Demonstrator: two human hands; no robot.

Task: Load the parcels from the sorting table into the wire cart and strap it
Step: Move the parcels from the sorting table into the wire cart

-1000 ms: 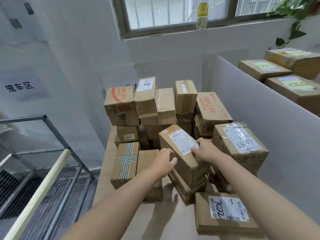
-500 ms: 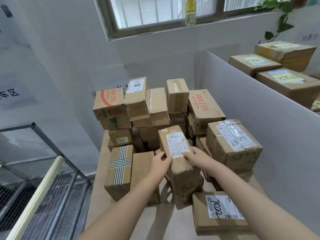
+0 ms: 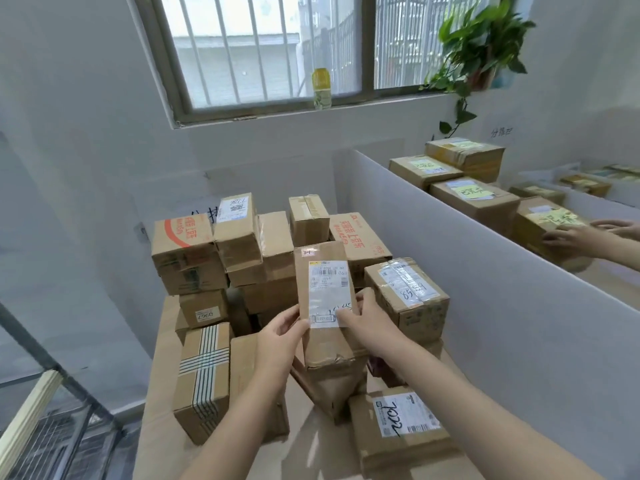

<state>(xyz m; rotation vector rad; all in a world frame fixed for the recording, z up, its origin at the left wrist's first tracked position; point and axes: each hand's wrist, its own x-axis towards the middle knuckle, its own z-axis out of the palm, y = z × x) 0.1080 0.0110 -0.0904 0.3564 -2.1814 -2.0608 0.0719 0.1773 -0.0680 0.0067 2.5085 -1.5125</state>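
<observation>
A tall brown parcel (image 3: 323,268) with a white shipping label is held upright above the sorting table (image 3: 156,403), in front of the pile of cardboard parcels (image 3: 242,237). My left hand (image 3: 282,336) grips its lower left edge. My right hand (image 3: 367,323) grips its lower right edge, thumb on the label. The wire cart (image 3: 79,403) shows at the lower left, with a pale wooden bar (image 3: 26,417) leaning across it.
A striped-tape parcel (image 3: 202,375) and a parcel marked 7022 (image 3: 403,427) lie near the front. A white partition (image 3: 502,323) borders the table's right side. Beyond it, another person's hands (image 3: 588,237) touch a parcel among more boxes (image 3: 474,199).
Both hands have lifted the labelled parcel off the pile and turned it upright. The view has tilted up and right, bringing another person's hands into sight.
</observation>
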